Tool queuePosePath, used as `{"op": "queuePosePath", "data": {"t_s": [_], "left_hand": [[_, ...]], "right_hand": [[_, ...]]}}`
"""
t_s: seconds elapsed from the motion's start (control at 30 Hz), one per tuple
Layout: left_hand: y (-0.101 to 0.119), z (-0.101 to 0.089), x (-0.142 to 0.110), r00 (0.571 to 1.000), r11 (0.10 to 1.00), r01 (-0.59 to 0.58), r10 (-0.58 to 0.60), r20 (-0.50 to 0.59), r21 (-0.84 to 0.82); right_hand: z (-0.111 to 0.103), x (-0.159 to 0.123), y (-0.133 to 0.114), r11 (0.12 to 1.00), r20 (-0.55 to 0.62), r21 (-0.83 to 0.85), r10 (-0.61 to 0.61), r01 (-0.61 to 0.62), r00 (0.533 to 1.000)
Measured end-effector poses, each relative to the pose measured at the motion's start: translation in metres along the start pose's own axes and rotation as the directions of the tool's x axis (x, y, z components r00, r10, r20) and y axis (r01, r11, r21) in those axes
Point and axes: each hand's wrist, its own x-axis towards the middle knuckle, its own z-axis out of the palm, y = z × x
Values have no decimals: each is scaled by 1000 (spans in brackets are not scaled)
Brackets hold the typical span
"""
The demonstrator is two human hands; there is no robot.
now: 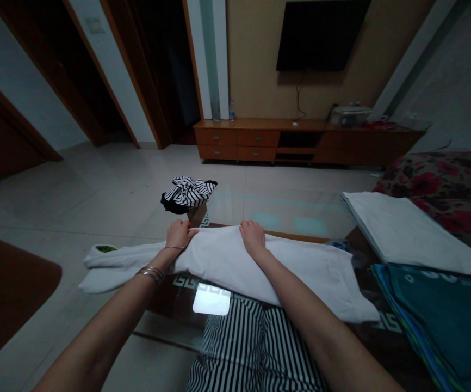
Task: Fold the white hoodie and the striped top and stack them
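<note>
White print on the teal cloth (419, 321) is too blurred to read. The white garment (235, 267) lies folded lengthwise across the glass table (284, 209), one end overhanging the table at left, plain and slightly rumpled. Left hand (180, 234) and right hand (254, 238) both grasp its far fold, fingers curled. Metal bangles (152, 275) on left wrist.

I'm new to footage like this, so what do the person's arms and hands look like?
Both arms are bare, no sleeves. The left arm wears a stack of thin silver bangles, with a thinner bracelet nearer the left hand. The right arm and right hand show no jewellery.
</note>
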Motion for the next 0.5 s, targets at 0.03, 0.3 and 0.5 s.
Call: {"op": "queuePosePath", "data": {"t_s": [0.03, 0.3, 0.5], "left_hand": [[0, 1, -3, 999, 999, -30, 30, -17, 19], [-4, -8, -11, 994, 996, -63, 67, 86, -58], [-27, -27, -31, 946, 987, -116, 143, 292, -110]], "right_hand": [[-1, 0, 1, 1000, -4, -3, 2, -2, 1000], [-29, -6, 69, 953, 176, 299, -6, -48, 984], [-43, -35, 135, 934, 183, 353, -18, -48, 983]]}}
